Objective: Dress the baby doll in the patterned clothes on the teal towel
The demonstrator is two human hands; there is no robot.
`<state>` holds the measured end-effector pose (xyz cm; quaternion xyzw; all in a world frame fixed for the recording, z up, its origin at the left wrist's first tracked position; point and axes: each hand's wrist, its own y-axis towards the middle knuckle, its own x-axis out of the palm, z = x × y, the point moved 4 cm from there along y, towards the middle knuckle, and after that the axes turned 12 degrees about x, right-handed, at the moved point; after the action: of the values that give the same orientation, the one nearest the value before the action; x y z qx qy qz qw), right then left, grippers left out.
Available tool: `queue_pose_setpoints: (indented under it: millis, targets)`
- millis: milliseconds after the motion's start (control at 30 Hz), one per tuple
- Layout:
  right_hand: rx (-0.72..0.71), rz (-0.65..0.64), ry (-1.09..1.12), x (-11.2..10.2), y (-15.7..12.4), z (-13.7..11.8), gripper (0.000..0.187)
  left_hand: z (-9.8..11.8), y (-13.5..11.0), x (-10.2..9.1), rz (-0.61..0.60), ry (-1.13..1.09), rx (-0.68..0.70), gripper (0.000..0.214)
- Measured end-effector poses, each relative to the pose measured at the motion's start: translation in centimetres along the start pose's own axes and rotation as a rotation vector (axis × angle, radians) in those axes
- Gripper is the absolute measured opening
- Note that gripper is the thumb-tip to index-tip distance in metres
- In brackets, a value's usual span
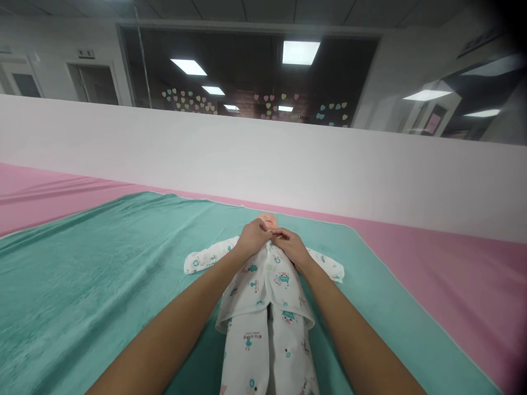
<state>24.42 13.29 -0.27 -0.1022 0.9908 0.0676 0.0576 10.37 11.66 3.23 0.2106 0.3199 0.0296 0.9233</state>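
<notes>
A baby doll (269, 220) lies on its back, its head away from me. It wears a white printed shirt (284, 280) with long sleeves spread out to both sides, and matching white trousers (249, 351). At the neck, my left hand (254, 237) pinches the shirt's collar. My right hand (290, 246) meets it there, fingers bent together on the same collar edge. The exact bit of cloth between the fingertips is hidden by my hands. Below them a pale button (269, 267) shows on the shirt front, whose lower hem parts slightly.
A teal blanket (102, 274) lies under the doll, over a pink sheet (453, 274). Behind them a low white wall (247, 159) runs across, with a dark window (247, 77) above it carrying heart-shaped stickers.
</notes>
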Motion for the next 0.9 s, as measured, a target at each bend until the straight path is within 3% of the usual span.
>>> queue_pose_setpoints:
  millis: [367,900]
  targets:
    - [0.051,-0.037,0.009,0.24,0.11,0.25,0.026,-0.27,-0.02,-0.20,-0.007,-0.022,-0.036,0.018]
    - [0.046,-0.064,0.082,0.29,0.21,0.39,0.024,-0.42,-0.32,-0.39,0.002,-0.247,-0.116,0.017]
